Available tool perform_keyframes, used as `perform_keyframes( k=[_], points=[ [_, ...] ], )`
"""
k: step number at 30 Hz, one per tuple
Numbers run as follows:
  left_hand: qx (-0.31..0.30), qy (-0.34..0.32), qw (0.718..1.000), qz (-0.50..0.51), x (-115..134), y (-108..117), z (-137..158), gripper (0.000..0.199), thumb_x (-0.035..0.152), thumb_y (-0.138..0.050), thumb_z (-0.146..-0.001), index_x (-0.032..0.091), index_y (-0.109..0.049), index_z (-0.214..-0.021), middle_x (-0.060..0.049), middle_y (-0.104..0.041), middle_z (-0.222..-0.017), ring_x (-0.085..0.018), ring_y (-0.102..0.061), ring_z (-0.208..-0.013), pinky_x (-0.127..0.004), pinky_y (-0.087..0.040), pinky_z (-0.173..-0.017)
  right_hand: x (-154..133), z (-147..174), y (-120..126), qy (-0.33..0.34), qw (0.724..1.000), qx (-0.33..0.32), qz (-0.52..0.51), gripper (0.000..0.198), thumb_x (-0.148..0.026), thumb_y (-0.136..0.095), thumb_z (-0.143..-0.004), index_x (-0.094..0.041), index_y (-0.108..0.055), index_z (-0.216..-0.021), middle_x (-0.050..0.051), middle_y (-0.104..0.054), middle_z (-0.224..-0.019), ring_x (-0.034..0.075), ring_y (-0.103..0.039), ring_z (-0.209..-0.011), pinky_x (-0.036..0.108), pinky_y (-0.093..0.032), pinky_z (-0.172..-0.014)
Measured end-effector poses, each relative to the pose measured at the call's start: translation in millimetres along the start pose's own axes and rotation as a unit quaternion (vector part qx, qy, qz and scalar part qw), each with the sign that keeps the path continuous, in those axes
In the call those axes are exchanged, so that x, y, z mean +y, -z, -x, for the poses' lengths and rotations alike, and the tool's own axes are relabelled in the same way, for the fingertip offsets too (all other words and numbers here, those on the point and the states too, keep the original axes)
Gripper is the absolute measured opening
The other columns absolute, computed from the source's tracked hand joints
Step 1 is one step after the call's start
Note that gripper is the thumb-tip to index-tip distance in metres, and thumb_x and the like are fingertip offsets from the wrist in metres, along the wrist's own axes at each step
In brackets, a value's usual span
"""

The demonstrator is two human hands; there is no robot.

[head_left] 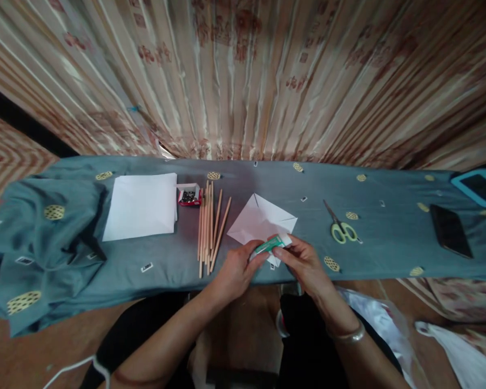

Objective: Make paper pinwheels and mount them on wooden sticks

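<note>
Over the near edge of the cloth-covered table, I hold a small green-and-white tube (270,245), probably glue, in both hands. My left hand (238,267) is closed round its left end, and the fingers of my right hand (305,262) pinch its white right end. A square of white paper (261,217) lies just beyond and partly under my hands, turned cornerwise, with dark lines or slits running in from its corners. My hands hide its near part.
Left of the paper are several wooden sticks (208,227), a small red-and-white box (189,195) of shiny metal pieces and a white paper stack (141,207). To the right lie scissors (342,229) with green handles, a dark phone (451,230) and a blue-framed tablet (480,187).
</note>
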State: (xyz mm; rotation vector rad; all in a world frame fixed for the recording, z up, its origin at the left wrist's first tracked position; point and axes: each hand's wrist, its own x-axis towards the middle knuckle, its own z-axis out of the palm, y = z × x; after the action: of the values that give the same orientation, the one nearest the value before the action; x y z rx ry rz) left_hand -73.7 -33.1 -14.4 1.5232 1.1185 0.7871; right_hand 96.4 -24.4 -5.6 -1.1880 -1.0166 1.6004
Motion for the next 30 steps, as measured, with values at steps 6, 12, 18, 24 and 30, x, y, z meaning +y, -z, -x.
perform_keyframes(
  k=[6,12,18,24,30],
  points=[
    [0.013,0.031,0.999,-0.018,2,-2,-10,0.036,0.041,-0.052,-0.090,0.016,-0.061,-0.114,0.001,-0.064,-0.075,-0.012,-0.055,-0.062,-0.023,-0.043,-0.062,-10,-9,18,0.026,0.991,0.113,-0.070,0.026,-0.038,-0.090,-0.056,-0.022,-0.075,-0.071,-0.003,-0.071,-0.066,0.009,-0.060,-0.058,0.019,-0.051,-0.059],
    [0.131,-0.041,0.986,-0.096,-7,38,-3,0.045,0.028,-0.055,-0.085,0.018,-0.048,-0.129,-0.005,-0.066,-0.100,-0.012,-0.058,-0.070,-0.025,-0.049,-0.067,-16,-12,29,-0.024,0.970,0.150,-0.189,0.029,-0.034,-0.093,-0.052,-0.019,-0.072,-0.065,-0.003,-0.071,-0.062,0.007,-0.063,-0.055,0.016,-0.056,-0.059],
    [0.192,-0.053,0.945,-0.258,-28,91,15,0.042,0.017,-0.046,-0.086,0.017,-0.050,-0.128,-0.010,-0.065,-0.112,-0.021,-0.061,-0.100,-0.039,-0.052,-0.091,-19,-9,25,-0.021,0.962,0.126,-0.242,0.029,-0.029,-0.093,-0.052,-0.019,-0.072,-0.069,-0.003,-0.074,-0.068,0.007,-0.067,-0.063,0.015,-0.056,-0.064],
    [0.167,-0.008,0.908,-0.383,-41,109,23,0.043,0.015,-0.050,-0.076,0.015,-0.058,-0.119,-0.012,-0.066,-0.117,-0.028,-0.058,-0.110,-0.047,-0.048,-0.099,-22,-3,19,-0.005,0.965,0.096,-0.243,0.028,-0.030,-0.092,-0.054,-0.020,-0.071,-0.068,-0.003,-0.074,-0.068,0.008,-0.068,-0.063,0.017,-0.057,-0.064],
    [0.165,0.010,0.897,-0.410,-41,113,25,0.039,0.020,-0.049,-0.078,0.014,-0.062,-0.115,-0.013,-0.068,-0.115,-0.028,-0.061,-0.109,-0.046,-0.049,-0.097,-24,-2,20,0.000,0.965,0.096,-0.245,0.028,-0.030,-0.092,-0.054,-0.021,-0.069,-0.068,-0.005,-0.073,-0.069,0.008,-0.069,-0.063,0.017,-0.057,-0.062]
  ],
)
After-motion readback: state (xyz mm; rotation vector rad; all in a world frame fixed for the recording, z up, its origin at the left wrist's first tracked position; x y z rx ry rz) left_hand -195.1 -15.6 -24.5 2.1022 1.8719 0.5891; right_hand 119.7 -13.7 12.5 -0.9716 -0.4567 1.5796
